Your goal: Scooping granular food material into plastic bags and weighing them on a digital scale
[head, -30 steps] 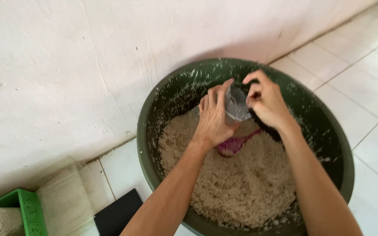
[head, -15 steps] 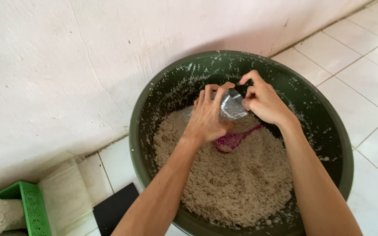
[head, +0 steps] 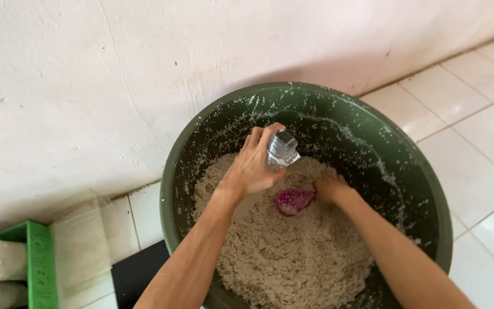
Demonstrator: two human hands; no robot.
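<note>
Nearest the camera, two bare forearms reach into one large dark green round basin (head: pixel 430 189), which stands on white floor tiles (head: pixel 475 114) and is roughly half filled with a pale, crumbly, grain-like mass (head: pixel 293 257); specks of the same stuff cling all over its inner wall. The right hand (head: pixel 330 187) is sunk into that mass, its fingers curled down and largely buried, so how far they are closed cannot be told; just beside them, toward the left hand, lies one magenta scoop-like object (head: pixel 294 200), touching or nearly touching the fingertips and partly pressed into the grain. The left hand (head: pixel 253 166) sits a little farther in, its fingers (head: pixel 257 137) wrapped together and clamped on one small clear plastic bag (head: pixel 281 151), which sticks out past the fingertips toward the far wall of the basin, above the grain; what is inside the bag cannot be made out. Away from the left hand's wrist side, outside the basin, one flat black object (head: pixel 135 272) lies on the tiles, then a pale woven sack (head: pixel 81 246), and at the frame's edge one green crate (head: pixel 38 260) with whitish bundles beside it. Beyond the fingers of both hands rises a white plastered wall (head: pixel 144 74).
</note>
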